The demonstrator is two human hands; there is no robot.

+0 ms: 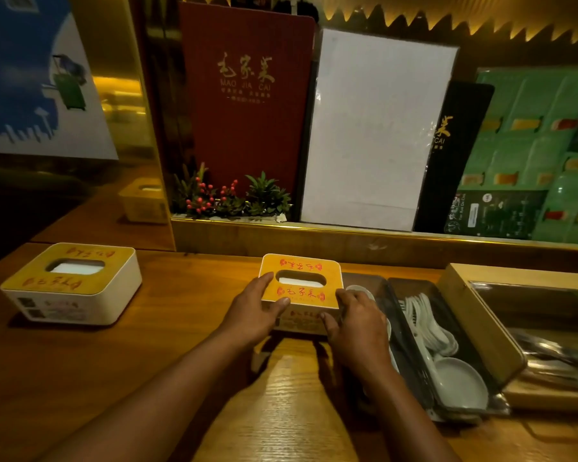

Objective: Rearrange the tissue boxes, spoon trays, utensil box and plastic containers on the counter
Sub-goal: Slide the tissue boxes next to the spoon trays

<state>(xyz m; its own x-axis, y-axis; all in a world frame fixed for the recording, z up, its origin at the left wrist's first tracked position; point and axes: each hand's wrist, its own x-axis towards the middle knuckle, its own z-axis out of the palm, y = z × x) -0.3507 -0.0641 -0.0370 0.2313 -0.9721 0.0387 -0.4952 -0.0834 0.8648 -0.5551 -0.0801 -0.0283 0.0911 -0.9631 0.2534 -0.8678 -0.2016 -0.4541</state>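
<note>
The person's left hand and right hand squeeze the middle tissue box from its 9 and 3 o'clock sides, its long way running left to right, the spoon tray touching at 3 o'clock.

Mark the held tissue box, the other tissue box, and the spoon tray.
held tissue box (301, 266), head view, far lid edge
other tissue box (80, 305), head view, white front wall
spoon tray (404, 285), head view, far rim
</note>
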